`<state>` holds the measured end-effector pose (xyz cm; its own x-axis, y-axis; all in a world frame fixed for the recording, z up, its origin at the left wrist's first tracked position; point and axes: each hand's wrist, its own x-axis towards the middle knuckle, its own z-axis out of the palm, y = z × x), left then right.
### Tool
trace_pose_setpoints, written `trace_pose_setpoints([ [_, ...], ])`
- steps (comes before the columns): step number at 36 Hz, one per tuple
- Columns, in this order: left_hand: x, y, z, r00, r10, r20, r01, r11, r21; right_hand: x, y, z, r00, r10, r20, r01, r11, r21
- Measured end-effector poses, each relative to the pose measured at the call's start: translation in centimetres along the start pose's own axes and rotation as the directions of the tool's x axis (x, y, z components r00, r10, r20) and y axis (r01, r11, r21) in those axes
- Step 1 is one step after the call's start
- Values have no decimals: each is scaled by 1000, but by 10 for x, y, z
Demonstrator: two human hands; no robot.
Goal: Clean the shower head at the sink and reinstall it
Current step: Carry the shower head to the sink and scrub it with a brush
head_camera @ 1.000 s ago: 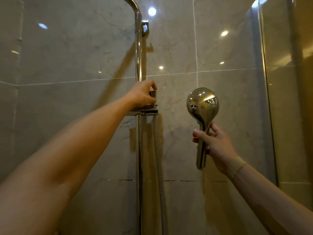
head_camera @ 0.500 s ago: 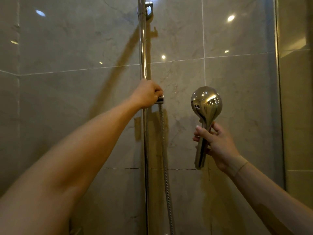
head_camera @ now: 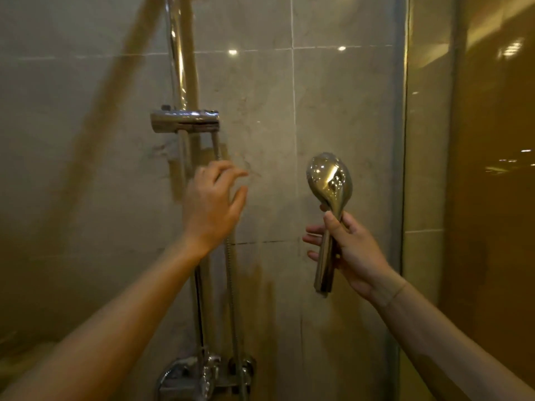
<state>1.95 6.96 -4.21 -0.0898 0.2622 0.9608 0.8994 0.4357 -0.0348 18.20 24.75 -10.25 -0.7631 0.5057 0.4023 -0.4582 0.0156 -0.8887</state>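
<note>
While the right hand [head_camera: 351, 250] gripped the shower head [head_camera: 329, 180] by its handle, well right of the holder [head_camera: 185, 120], the left hand [head_camera: 212, 205] hovered open-fingered below; steadying the hose [head_camera: 230, 273] first seemed wise.

Glossy beige marble-tiled shower wall [head_camera: 341, 117], streaked with shadow. Mounted on it, left of centre: upright chrome riser rail [head_camera: 177, 59] carrying a horizontal chrome slider bracket [head_camera: 185, 120]. Hanging from the bracket's right end, a ribbed metal hose [head_camera: 230, 273]. At the near bottom edge, a chrome mixer valve [head_camera: 202, 374]. Glass panel [head_camera: 492, 198] at far right.
</note>
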Motion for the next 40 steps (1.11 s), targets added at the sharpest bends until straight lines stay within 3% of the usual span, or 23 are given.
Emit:
trace_pose_setpoints([
  [3, -62, 41, 14, 972, -139, 189, 199, 915, -352, -29, 14, -28, 999, 29, 15, -28, 999, -20],
  [6, -118, 91, 26, 829, -220, 514, 515, 658, -549, -63, 32, -52, 998, 63, -28, -64, 998, -26],
  [9, -165, 136, 42, 681, -91, 727, 687, 425, -590, -98, 47, -70, 991, 81, -103, -82, 997, -3],
  [12, -209, 176, 56, 577, 25, 816, 792, 225, -567, -137, 60, -84, 971, 100, -217, -90, 994, 56],
  [17, -274, 217, 64, 408, 247, 879, 903, 36, -429, -208, 80, -95, 902, 121, -415, -94, 992, 83],
  [23, -334, 245, 52, 214, 543, 812, 971, -27, -237, -295, 95, -85, 777, 145, -613, -107, 989, 98],
  [26, -365, 258, 41, 74, 661, 746, 994, 9, -106, -339, 97, -76, 684, 178, -708, -130, 984, 122],
  [29, -393, 276, 27, -3, 717, 697, 993, 83, -81, -386, 98, -68, 549, 190, -814, -213, 974, 83],
  [34, -411, 308, 9, -81, 823, 562, 980, 170, -108, -458, 81, -63, 314, 119, -942, -239, 970, 43],
  [40, -414, 363, -11, -57, 934, 352, 958, 151, -245, -540, 46, -51, 136, 61, -989, -192, 981, 34],
])
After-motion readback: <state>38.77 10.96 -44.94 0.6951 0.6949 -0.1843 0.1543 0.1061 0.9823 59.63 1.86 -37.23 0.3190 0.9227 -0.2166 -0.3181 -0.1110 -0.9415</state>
